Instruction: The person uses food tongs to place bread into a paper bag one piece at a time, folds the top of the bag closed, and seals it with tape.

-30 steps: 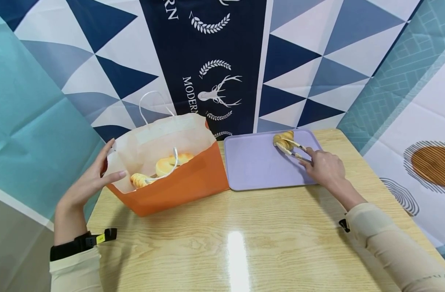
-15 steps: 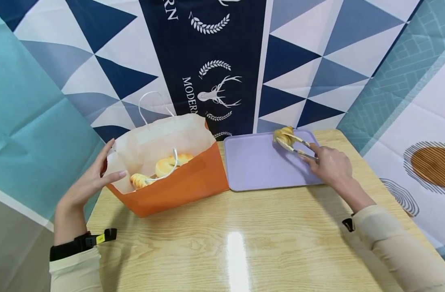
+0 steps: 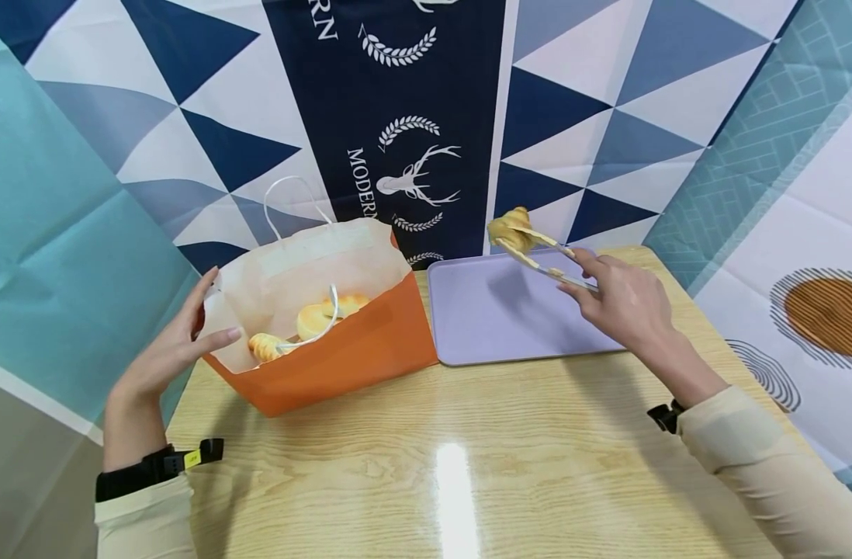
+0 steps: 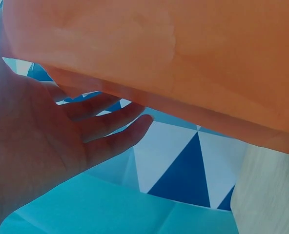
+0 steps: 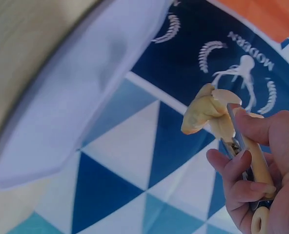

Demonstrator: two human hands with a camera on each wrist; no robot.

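Note:
My right hand (image 3: 627, 304) grips pale-handled tongs (image 3: 548, 269), which pinch a small golden croissant (image 3: 511, 229). The croissant is in the air above the far edge of a lilac tray (image 3: 482, 326). In the right wrist view the thumb and fingers wrap the tongs (image 5: 257, 165). An orange paper bag (image 3: 356, 353) leans open on the left, with its white inside showing. My left hand (image 3: 164, 353) holds its left rim, thumb over the edge and the other fingers spread along the outside. Inside are a ring-shaped bread (image 3: 317, 320) and a ridged roll (image 3: 264, 347).
Everything stands on a light wooden table (image 3: 370, 466). A patterned cloth backdrop (image 3: 426, 93) rises directly behind the bag and tray. White cord handles (image 3: 286, 182) stick up from the bag, and one hangs across its opening.
The croissant has been lifted off the tray in the tongs and moved up and left. My left hand and the bag have stayed in place.

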